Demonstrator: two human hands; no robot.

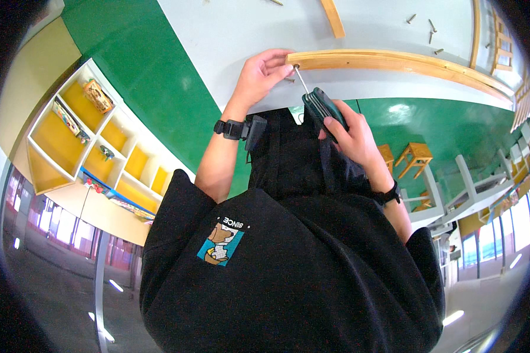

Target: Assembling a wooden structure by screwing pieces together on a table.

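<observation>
A long wooden bar (388, 59) lies across the light-grey table, its left end held by the fingers and thumb of my left hand (264, 77). My right hand (352, 134) is wrapped round a dark green folding screwdriver set (319, 106). One thin metal shaft (301, 79) is swung out of it, while several others stay folded in the body. The shaft's tip meets a dark screw head or hole near the bar's left end, just beside my left thumb. Whether the tip sits fully in it is too small to tell. Another screw (289, 80) lies partly visible below that end.
Several loose screws (432, 27) lie on the table (235, 29) beyond the bar. A shorter wooden strip (333, 19) and slatted wooden pieces (503, 44) rest there too. Wooden stools (415, 157) stand on the green floor at right; a white-and-yellow shelf unit (115, 132) is at left.
</observation>
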